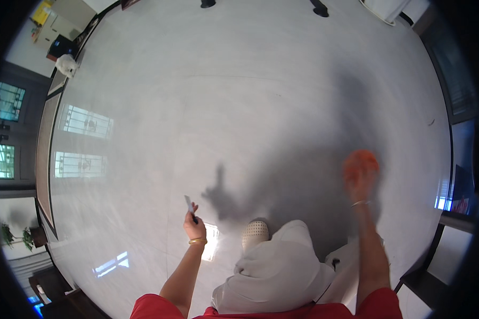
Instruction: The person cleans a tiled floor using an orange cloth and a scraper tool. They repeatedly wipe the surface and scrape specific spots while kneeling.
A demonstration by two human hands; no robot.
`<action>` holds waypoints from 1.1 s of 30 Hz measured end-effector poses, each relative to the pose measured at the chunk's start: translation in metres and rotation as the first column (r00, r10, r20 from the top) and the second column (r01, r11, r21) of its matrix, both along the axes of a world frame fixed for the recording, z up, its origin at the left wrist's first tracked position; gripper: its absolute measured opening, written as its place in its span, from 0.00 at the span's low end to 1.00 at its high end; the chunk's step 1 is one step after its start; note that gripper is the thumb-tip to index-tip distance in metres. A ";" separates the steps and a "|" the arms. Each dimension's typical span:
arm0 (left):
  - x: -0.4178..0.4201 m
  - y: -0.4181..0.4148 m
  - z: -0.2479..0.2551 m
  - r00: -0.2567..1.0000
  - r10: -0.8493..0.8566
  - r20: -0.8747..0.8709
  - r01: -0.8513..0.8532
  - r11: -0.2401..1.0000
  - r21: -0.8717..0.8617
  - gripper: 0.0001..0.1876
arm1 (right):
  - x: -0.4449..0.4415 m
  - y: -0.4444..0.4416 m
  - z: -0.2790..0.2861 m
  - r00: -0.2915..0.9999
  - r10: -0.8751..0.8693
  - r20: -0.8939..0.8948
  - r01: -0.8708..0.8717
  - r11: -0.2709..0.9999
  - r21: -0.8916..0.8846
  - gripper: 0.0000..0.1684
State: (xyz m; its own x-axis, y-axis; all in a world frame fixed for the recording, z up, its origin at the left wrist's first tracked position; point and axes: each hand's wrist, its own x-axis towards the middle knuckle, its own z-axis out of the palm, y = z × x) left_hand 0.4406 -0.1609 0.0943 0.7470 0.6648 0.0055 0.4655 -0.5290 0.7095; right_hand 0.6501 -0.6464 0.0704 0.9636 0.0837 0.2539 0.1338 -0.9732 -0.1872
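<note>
In my left hand [194, 228], low and left of the middle, is a small knife [189, 202]. Its pale blade points up and away from me, and part of a dark handle shows by the fingers. Out to the right, my right hand [358, 186] grips a rounded orange object [363, 158]. Motion blur hides what kind of thing it is. Both hands are held apart over the glossy pale floor [191, 119]. Below them are my light trousers [279, 275] and one perforated cream shoe [256, 233].
A small white animal [66, 65] is at the far left, near a cabinet [52, 32]. Double doors with a mat [48, 147] before them line the left side. A potted plant [38, 235] stands lower left; dark furniture [427, 281] stands lower right.
</note>
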 end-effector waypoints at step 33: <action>0.108 -0.035 -0.049 0.844 -0.527 -0.101 0.536 0.832 0.142 0.27 | -0.138 0.222 -0.011 0.715 0.572 -0.403 -0.589 0.802 0.093 0.23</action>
